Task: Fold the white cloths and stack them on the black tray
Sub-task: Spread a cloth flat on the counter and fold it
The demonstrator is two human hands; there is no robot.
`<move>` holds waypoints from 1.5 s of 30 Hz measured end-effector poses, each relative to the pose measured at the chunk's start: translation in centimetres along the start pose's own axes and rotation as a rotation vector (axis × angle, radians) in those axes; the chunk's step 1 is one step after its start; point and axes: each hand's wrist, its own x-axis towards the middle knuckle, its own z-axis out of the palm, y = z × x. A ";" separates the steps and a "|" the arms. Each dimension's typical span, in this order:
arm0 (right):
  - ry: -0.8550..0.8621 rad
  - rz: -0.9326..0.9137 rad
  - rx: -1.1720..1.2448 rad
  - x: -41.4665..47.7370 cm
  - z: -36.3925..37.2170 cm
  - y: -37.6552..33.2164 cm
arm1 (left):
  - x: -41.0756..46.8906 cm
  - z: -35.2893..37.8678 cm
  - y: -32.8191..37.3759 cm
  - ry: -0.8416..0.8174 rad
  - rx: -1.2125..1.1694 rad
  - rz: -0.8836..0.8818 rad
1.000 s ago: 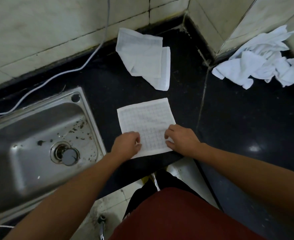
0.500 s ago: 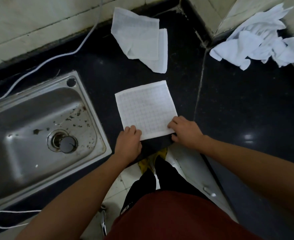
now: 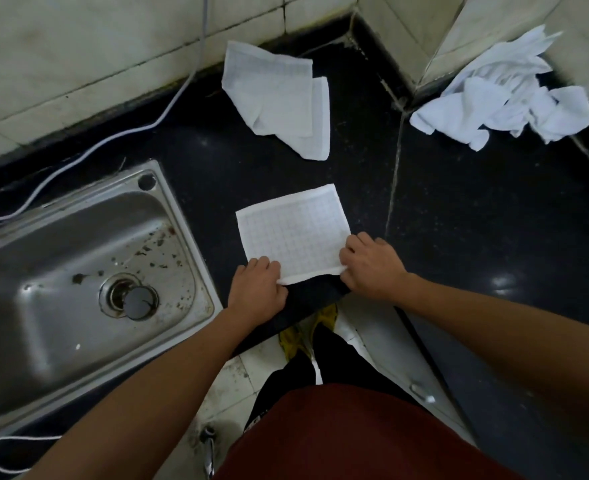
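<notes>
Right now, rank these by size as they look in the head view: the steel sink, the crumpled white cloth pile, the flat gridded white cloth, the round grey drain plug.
Steel sink
Crumpled white cloth pile
Flat gridded white cloth
Round grey drain plug
True sizes unsure: the pile lies farther away than the cloth.

Left grip and right grip each pinch the cloth.

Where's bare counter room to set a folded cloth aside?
Biggest bare patch: counter right of the seam, between the crumpled pile and the near edge. Smaller one between sink, back cloth and held cloth. Crowded: cable behind the sink.
</notes>
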 end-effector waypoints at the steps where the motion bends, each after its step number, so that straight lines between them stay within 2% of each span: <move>1: 0.010 0.002 0.014 -0.1 -0.1 0.3 | -0.1 -0.1 -0.1 -0.014 -0.019 -0.007; 4: -0.059 0.004 0.072 0.0 -1.0 1.3 | -0.3 -0.9 -0.5 -0.035 -0.110 -0.027; 7: -0.101 0.087 0.186 1.2 -2.1 2.7 | 0.4 -2.2 -1.4 0.008 -0.182 -0.085; 13: -0.113 0.392 0.706 6.6 -4.6 5.6 | 4.4 -4.9 -4.0 0.094 -0.569 -0.344; 16: -0.058 0.512 0.849 9.7 -4.5 6.5 | 6.3 -5.5 -5.7 0.091 -0.638 -0.457; 20: -0.073 0.611 0.828 12.6 -3.3 7.0 | 8.7 -4.9 -7.2 0.070 -0.692 -0.559; 27: -0.135 0.630 0.642 14.9 -1.9 7.3 | 10.9 -4.1 -7.5 0.077 -0.660 -0.645; 31: -0.074 0.513 0.457 14.1 -2.0 7.2 | 10.4 -4.1 -6.7 0.147 -0.441 -0.585; 34: 0.053 0.369 0.431 13.3 -2.7 5.8 | 9.5 -4.3 -5.5 0.246 -0.251 -0.350; 36: -0.015 0.291 0.516 12.7 -2.9 3.9 | 8.8 -4.0 -3.9 0.198 -0.215 -0.223; 38: -0.156 0.256 0.570 11.8 -2.5 2.1 | 7.8 -3.0 -2.7 0.085 -0.221 -0.192; 40: -0.219 0.277 0.582 10.7 -1.8 1.8 | 6.6 -2.0 -2.5 0.025 -0.242 -0.203; 45: -0.210 0.458 0.606 7.9 -0.7 5.3 | 4.9 -0.6 -3.5 0.078 -0.356 -0.220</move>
